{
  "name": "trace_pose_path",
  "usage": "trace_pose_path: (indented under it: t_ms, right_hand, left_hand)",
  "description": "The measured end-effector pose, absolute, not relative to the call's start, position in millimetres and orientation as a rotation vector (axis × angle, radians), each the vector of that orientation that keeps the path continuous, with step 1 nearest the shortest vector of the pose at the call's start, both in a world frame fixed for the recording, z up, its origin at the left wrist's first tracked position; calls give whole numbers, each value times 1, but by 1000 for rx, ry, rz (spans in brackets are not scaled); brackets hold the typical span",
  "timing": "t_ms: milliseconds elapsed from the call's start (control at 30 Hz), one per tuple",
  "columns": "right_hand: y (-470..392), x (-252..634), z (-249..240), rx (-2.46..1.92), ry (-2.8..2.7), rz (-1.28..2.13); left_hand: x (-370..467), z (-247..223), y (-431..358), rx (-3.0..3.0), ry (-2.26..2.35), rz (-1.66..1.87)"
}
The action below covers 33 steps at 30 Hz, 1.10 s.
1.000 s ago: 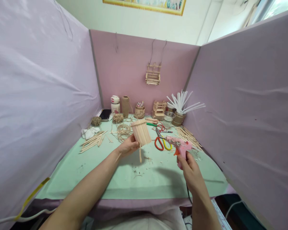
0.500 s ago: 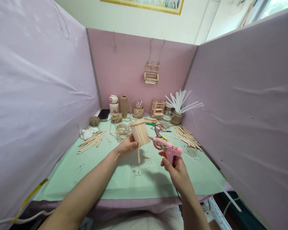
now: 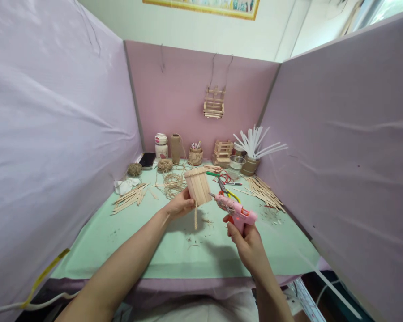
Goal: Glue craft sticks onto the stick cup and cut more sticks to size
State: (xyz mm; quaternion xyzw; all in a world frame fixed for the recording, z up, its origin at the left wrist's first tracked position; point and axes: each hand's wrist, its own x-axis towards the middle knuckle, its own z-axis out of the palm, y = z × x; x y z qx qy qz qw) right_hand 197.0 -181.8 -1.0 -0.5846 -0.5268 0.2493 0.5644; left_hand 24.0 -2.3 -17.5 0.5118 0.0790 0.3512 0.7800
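Note:
My left hand [image 3: 181, 204] is closed on the lower left edge of a small panel of wooden craft sticks [image 3: 199, 188], held up above the table. Braided twine [image 3: 196, 217] runs along the panel's top edge, and a loose end hangs down near my fingers. In my right hand [image 3: 246, 239] is a pink glue gun [image 3: 234, 210], gripped by its handle. Its nozzle points left and is at, or very close to, the panel's right edge; contact cannot be made out. A clear glue stick trails from the back of the gun.
Loose craft sticks lie left [image 3: 129, 199] and right [image 3: 265, 192]. Twine coils [image 3: 173, 184], pliers [image 3: 221, 184] and a clear cup [image 3: 237, 164] sit behind my hands. White glue sticks [image 3: 251, 141] stand in a pot. A small stick rack [image 3: 214, 105] hangs on the back panel.
The whole view has shifted slightly to the right. Both hands keep their holds, with the glue gun's nozzle staying by the panel's right edge.

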Motion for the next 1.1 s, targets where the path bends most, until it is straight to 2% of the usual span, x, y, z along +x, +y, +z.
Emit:
trace_pose_path:
  t_ms: [233, 467, 1100]
  right_hand:
    - [-184, 190, 3, -1427, -1298, 636]
    - [-183, 182, 11, -1372, -1363, 516]
    - [-178, 184, -4, -1329, -1498, 472]
  left_hand:
    - [25, -21, -2, 1082, 173, 776]
    - [25, -21, -2, 1078, 145, 775]
    - [23, -21, -2, 1071, 151, 759]
